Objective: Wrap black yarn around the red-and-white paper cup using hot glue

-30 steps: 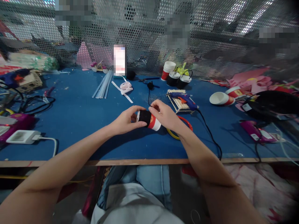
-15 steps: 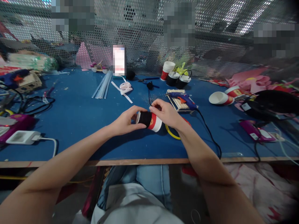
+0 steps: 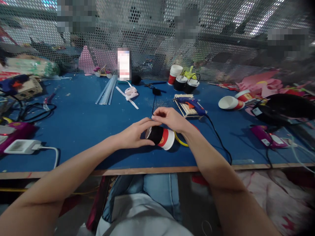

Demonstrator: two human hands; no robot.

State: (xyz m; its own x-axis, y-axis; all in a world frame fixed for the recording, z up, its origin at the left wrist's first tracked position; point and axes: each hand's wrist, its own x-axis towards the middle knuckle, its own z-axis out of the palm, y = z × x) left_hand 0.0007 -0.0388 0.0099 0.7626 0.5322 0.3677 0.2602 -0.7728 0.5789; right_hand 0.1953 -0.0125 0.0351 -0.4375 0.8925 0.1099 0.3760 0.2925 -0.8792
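On its side, a red-and-white paper cup (image 3: pixel 168 139) lies in the grip of my left hand (image 3: pixel 134 135), fingers over the top and thumb below. A black band (image 3: pixel 155 135) wraps the part of the cup beside that hand. My right hand (image 3: pixel 169 118) is above the cup, thumb and forefinger pinched on a thin black cord (image 3: pixel 154 104). The cord runs away from me to a small black bundle (image 3: pixel 156 91) on the table. Behind my right wrist, a yellow ring (image 3: pixel 180 140) is partly hidden.
A blue glue gun (image 3: pixel 190 102) rests on a small wooden stick rack (image 3: pixel 183 111), its cable trailing right. Two black-wrapped cups (image 3: pixel 191 87) with handles stand at the back beside stacked cups (image 3: pixel 176 70). Clear glue sticks (image 3: pixel 107 91) and white ribbon (image 3: pixel 131 92) lie left of centre.
The cup has shifted slightly right and toward me with my left hand. My right hand has moved a little left, off the cup's side, and the cord has shifted with it.
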